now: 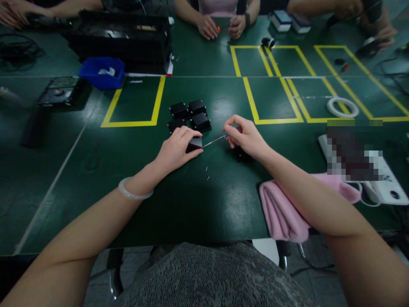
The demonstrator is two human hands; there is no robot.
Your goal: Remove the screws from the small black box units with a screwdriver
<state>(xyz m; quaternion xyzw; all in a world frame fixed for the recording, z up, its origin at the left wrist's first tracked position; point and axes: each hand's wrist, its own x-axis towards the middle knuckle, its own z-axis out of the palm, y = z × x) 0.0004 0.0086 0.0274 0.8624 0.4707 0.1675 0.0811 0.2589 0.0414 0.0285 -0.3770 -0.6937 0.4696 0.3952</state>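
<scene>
My left hand [179, 147] is closed around a small black box [194, 145] on the green table. In my right hand [244, 136] I grip a screwdriver [214, 141] by its handle, and its thin shaft points left with the tip at the box's right corner. Several similar black boxes [200, 121] sit in a cluster just beyond my left hand. Another black part [243, 154] lies partly hidden under my right hand. Two tiny screws [208, 178] rest on the table nearer to me.
A folded pink cloth [284, 209] lies under my right forearm, beside a white device [390, 179]. A roll of white tape [342, 107] is at the right. At the left stand a blue bin [102, 72] and a large black case [121, 42]. Other people's hands [207, 27] are across the table.
</scene>
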